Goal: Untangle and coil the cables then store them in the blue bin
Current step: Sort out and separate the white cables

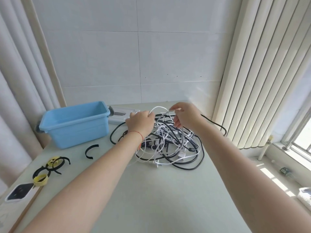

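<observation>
Both hands pinch a white cable [160,108] above the tangle [170,145] on the tabletop [151,190]: left hand [140,122], right hand [186,116]. The bin [74,125] stands left.

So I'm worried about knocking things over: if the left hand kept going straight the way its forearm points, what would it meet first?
Probably the white box lying behind the left hand, beside the blue bin; past that, the wall. Depth is uncertain from this one view.
</observation>
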The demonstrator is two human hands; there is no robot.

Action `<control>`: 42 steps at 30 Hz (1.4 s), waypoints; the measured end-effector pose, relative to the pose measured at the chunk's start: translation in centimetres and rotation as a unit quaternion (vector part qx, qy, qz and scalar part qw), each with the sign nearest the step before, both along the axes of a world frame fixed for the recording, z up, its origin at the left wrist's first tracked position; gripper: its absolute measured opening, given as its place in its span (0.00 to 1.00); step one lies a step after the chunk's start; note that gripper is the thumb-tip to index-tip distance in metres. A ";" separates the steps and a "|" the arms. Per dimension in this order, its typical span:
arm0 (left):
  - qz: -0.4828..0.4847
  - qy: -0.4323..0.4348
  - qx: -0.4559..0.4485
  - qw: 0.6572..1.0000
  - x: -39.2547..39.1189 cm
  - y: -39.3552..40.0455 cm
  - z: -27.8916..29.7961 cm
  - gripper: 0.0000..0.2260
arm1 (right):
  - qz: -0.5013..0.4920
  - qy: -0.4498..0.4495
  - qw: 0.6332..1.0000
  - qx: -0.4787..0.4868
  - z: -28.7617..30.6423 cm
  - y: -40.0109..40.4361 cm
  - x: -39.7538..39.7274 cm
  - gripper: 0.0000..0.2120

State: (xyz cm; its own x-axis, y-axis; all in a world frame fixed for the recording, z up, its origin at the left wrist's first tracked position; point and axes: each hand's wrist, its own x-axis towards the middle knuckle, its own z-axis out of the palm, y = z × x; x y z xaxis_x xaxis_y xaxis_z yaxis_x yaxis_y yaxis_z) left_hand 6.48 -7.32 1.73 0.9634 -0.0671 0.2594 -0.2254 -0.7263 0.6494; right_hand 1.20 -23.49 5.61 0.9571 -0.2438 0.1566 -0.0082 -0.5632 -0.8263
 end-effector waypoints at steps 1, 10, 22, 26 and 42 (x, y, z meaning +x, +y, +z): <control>-0.038 0.006 -0.021 0.999 -0.3 -0.3 0.2 0.18 | 0.017 0.013 0.999 0.025 0.2 0.5 -0.2 0.14; -0.197 0.077 0.008 0.977 0.8 0.2 -2.3 0.12 | 0.017 -0.259 0.874 0.411 6.5 -0.5 -2.0 0.15; -0.138 -0.088 -0.179 0.970 2.1 -0.7 7.9 0.13 | -0.191 0.040 0.968 -0.159 0.0 -6.6 0.8 0.17; -0.214 -0.005 0.063 0.975 1.0 -1.0 6.2 0.13 | -0.096 -0.068 0.972 -0.204 0.8 -1.5 0.9 0.26; -0.218 0.271 -0.283 0.894 -0.2 1.8 4.3 0.22 | 0.040 -0.340 0.844 -0.412 -2.1 4.3 1.0 0.05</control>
State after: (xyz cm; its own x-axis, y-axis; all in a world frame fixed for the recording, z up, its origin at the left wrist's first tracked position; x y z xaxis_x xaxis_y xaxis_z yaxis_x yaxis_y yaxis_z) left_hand 6.31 -5.56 6.03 0.8720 -0.4729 -0.1267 0.0529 -0.1662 0.9847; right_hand 2.16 -19.18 3.47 0.5853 0.2774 0.7619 0.3760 -0.9254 0.0480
